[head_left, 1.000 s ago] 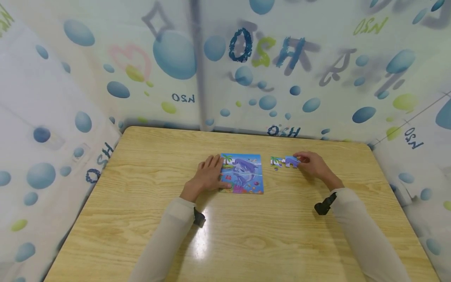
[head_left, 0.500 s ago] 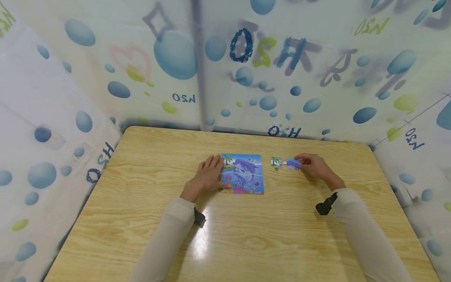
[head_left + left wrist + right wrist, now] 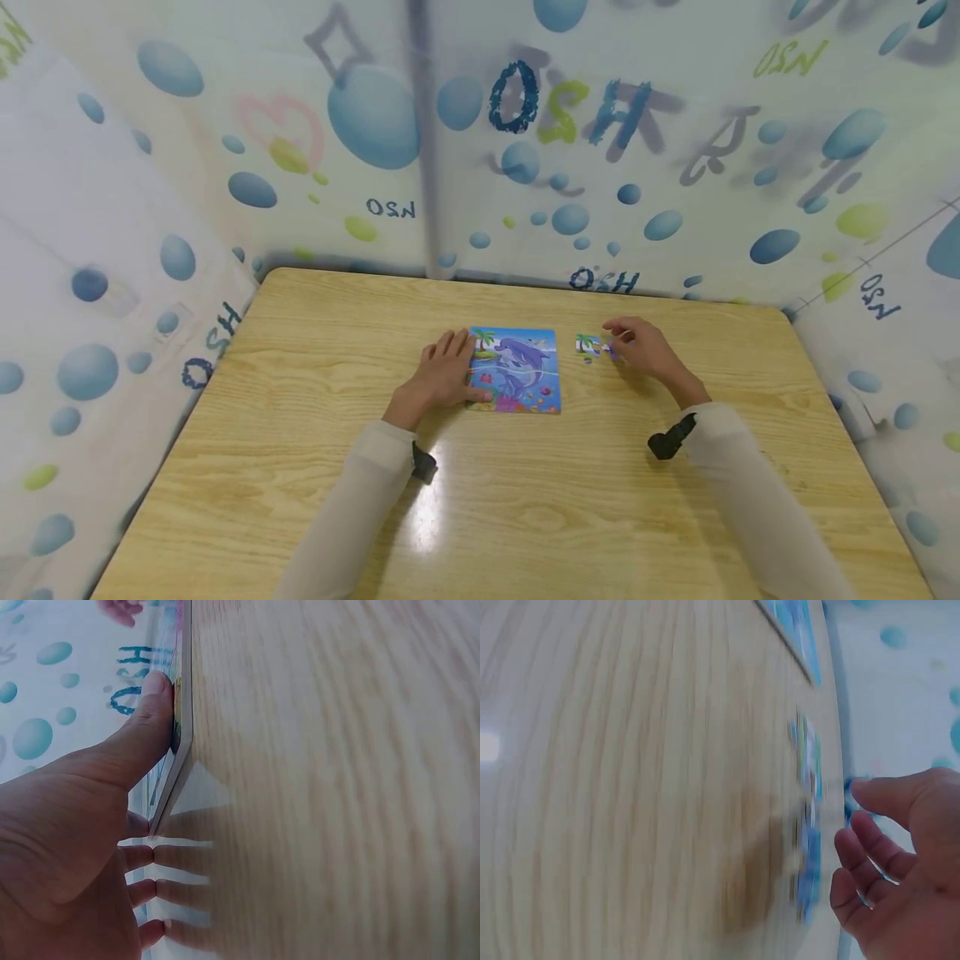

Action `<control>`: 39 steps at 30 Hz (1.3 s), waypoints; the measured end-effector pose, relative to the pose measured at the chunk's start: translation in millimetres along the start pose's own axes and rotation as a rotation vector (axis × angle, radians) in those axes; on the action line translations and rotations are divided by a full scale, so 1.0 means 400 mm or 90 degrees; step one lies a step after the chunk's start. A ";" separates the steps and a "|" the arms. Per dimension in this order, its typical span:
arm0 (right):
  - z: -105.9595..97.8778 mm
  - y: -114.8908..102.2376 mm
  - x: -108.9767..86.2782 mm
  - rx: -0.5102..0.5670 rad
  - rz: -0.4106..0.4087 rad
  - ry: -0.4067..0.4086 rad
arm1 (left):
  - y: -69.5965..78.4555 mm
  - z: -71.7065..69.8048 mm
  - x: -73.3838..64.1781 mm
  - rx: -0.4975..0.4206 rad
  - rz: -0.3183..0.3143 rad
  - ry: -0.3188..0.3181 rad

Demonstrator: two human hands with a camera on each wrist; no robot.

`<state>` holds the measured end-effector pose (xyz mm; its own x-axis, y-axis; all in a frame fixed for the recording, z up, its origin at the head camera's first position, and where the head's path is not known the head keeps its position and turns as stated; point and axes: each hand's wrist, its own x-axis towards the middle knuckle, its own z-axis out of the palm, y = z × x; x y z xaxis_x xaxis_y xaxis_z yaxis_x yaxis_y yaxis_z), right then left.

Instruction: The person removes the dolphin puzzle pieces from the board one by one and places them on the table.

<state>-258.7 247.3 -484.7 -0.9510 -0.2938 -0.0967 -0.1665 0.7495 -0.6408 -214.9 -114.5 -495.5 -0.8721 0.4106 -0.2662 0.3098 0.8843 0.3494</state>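
Observation:
A square dolphin picture puzzle [image 3: 521,367] lies flat on the table. My left hand [image 3: 441,375] rests at its left side with fingers spread, the thumb over the lower left corner. In the left wrist view the thumb [image 3: 154,705] lies along the board's edge and the fingertips touch the table. To the right of the board lies a puzzle piece with a palm tree [image 3: 587,343]. Beside it is a purple-blue dolphin piece [image 3: 808,874], mostly covered by my right hand [image 3: 643,348] in the head view. That hand hovers close over the pieces, fingers loosely bent, holding nothing.
The wooden table [image 3: 525,508] has its back edge close behind the puzzle. A patterned curtain [image 3: 517,200] with bubbles and letters hangs behind and at both sides. Each wrist carries a small black camera [image 3: 672,437].
My right hand drew the dolphin piece slightly back to the right, then let go of it and moved left over the pieces. The left hand and the board stay put.

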 end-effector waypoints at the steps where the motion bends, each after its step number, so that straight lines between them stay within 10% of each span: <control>1: 0.009 -0.013 0.005 0.003 -0.008 -0.009 | -0.001 0.000 0.001 0.000 0.001 0.001; 11: 0.081 -0.112 0.046 0.002 -0.091 -0.074 | 0.001 -0.001 -0.001 -0.002 0.001 0.001; 39: 0.129 -0.197 0.098 -0.120 -0.069 -0.120 | -0.002 0.001 0.001 -0.004 0.012 0.013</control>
<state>-269.4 146.0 -477.4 -0.8629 -0.4699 -0.1861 -0.3270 0.7998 -0.5033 -215.3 -114.9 -496.2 -0.8736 0.4222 -0.2418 0.3237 0.8754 0.3590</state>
